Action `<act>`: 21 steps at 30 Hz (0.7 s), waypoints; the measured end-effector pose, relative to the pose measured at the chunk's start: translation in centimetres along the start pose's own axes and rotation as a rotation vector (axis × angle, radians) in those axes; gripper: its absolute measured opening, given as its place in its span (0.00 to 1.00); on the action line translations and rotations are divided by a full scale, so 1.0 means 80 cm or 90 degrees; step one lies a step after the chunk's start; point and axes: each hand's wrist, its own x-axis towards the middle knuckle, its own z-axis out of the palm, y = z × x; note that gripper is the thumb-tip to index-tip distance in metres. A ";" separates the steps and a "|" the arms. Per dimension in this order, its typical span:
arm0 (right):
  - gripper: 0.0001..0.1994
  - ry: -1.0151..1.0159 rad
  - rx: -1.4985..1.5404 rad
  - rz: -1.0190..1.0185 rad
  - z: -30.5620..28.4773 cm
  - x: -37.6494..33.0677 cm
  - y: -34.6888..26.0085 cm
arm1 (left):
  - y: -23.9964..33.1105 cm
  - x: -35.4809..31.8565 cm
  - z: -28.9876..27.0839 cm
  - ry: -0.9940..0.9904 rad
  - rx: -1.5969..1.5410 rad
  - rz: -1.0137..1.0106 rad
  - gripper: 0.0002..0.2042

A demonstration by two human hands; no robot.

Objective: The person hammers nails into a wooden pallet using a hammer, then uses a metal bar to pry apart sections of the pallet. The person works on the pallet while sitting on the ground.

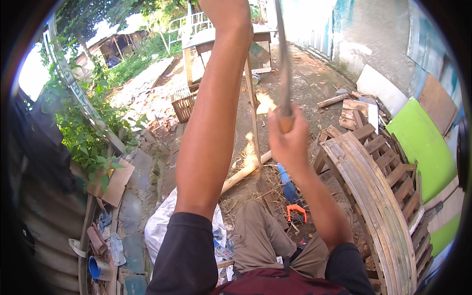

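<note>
My left hand (pixel 227 14) is raised at the top edge, partly cut off by the frame, and closed around the upper end of a long thin strip of wood (pixel 252 103). The strip hangs down steeply, its lower end near a pale round pole (pixel 240 179) on the ground. To the right of the strip, my right hand (pixel 291 147) grips a machete by its wooden handle (pixel 285 124). The long dark blade (pixel 284 64) points upward and is slightly blurred. Below the right hand lie a long blue object (pixel 287 183) and an orange handle-like frame (pixel 296 213).
Bundled curved wooden slats (pixel 376 206) stand close on my right, with a green panel (pixel 425 145) behind them. A white sack (pixel 161 216) lies by my left side. Further off are a slatted crate (pixel 182 104) and a table (pixel 211 37). Straw and wood chips litter the ground.
</note>
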 end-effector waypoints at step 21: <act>0.20 0.064 0.060 -0.002 -0.064 0.006 -0.065 | -0.016 -0.014 0.034 -0.039 -0.012 0.037 0.39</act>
